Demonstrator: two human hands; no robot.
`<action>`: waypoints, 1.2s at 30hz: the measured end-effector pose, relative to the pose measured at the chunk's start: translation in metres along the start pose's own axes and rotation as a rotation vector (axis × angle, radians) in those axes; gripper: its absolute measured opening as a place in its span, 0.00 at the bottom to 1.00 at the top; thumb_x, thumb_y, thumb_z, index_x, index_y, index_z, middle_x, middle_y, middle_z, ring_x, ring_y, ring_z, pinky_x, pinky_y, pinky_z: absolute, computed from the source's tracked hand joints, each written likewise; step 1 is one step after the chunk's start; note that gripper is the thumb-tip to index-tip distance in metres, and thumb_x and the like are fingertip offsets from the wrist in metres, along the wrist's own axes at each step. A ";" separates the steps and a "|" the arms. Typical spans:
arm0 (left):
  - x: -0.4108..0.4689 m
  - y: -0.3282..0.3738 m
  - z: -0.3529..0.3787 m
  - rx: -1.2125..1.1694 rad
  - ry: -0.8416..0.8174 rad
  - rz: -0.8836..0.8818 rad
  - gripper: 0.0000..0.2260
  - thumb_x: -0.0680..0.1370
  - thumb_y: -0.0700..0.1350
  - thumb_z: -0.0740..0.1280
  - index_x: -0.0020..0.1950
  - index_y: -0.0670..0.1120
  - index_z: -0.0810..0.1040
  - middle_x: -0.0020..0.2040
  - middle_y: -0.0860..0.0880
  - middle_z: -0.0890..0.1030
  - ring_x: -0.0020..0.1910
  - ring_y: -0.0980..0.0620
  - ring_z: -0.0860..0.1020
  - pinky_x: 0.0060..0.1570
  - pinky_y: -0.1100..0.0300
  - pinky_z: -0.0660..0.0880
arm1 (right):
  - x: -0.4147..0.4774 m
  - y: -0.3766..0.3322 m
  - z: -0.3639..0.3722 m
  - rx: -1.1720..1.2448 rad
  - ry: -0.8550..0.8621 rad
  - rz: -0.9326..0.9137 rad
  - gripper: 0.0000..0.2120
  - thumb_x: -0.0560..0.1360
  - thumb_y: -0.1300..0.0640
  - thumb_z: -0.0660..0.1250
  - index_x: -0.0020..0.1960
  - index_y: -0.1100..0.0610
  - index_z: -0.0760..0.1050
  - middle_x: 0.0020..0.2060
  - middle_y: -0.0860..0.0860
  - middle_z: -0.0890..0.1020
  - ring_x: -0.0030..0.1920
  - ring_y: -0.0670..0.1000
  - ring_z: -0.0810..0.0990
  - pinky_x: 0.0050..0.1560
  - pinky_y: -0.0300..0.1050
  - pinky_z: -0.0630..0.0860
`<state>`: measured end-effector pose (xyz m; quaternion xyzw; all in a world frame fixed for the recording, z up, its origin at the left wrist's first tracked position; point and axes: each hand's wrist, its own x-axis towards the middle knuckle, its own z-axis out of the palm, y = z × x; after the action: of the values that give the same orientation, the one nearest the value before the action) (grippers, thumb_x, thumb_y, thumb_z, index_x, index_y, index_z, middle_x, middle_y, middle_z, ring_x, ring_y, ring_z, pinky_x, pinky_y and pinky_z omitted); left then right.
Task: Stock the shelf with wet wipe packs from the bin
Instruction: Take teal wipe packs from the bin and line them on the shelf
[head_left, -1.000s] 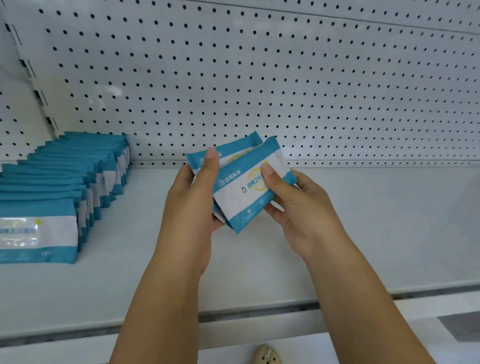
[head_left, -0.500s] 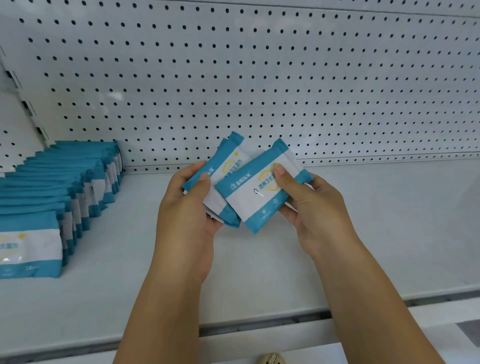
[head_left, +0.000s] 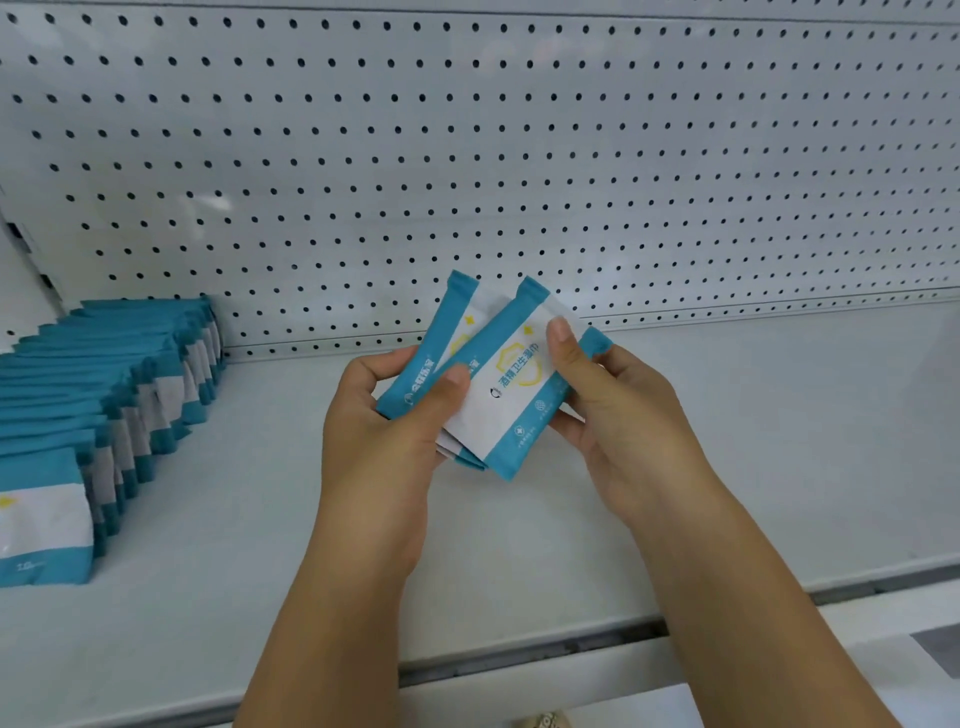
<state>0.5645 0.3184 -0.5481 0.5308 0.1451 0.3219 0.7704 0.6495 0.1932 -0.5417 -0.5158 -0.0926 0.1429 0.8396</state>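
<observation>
Above the middle of the white shelf (head_left: 753, 467) I hold a small fanned bunch of teal-and-white wet wipe packs. My left hand (head_left: 384, 436) grips the rear packs (head_left: 441, 338), thumb across the front. My right hand (head_left: 623, 421) pinches the front pack (head_left: 514, 395) by its right edge, thumb on its face. The packs are tilted, with their top ends leaning right, and they hang clear of the shelf. A row of the same packs (head_left: 119, 400) stands upright at the shelf's left end. The bin is out of view.
A white pegboard (head_left: 519, 156) backs the shelf. The shelf's front edge has a dark rail (head_left: 545, 649). Bare shelf surface stretches from the row of packs to the right side. A shoe tip (head_left: 540, 721) shows at the bottom edge.
The packs have fanned apart and tilted more upright between my hands. My view has shifted right, so the standing row sits further left and lower in frame.
</observation>
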 end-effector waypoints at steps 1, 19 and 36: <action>0.000 0.000 0.000 -0.011 0.011 0.018 0.15 0.73 0.38 0.74 0.57 0.44 0.76 0.52 0.47 0.86 0.51 0.48 0.85 0.53 0.48 0.81 | 0.000 -0.001 0.001 0.046 -0.021 0.032 0.17 0.74 0.50 0.73 0.58 0.60 0.79 0.50 0.53 0.87 0.53 0.52 0.86 0.54 0.49 0.83; -0.001 0.007 -0.008 -0.147 0.094 0.055 0.05 0.79 0.42 0.69 0.54 0.46 0.76 0.54 0.46 0.85 0.51 0.49 0.85 0.45 0.54 0.83 | -0.005 0.005 0.012 -0.094 -0.160 0.017 0.07 0.81 0.60 0.67 0.57 0.60 0.81 0.52 0.54 0.87 0.53 0.53 0.86 0.53 0.50 0.83; -0.003 0.015 -0.021 -0.109 0.137 0.080 0.11 0.80 0.44 0.68 0.61 0.45 0.75 0.55 0.48 0.85 0.52 0.51 0.85 0.50 0.52 0.83 | -0.005 0.005 0.016 -0.108 -0.080 -0.016 0.07 0.82 0.58 0.64 0.56 0.58 0.80 0.50 0.52 0.87 0.50 0.50 0.86 0.55 0.53 0.82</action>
<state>0.5455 0.3355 -0.5432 0.4703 0.1584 0.3956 0.7728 0.6386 0.2073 -0.5389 -0.5537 -0.1378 0.1513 0.8072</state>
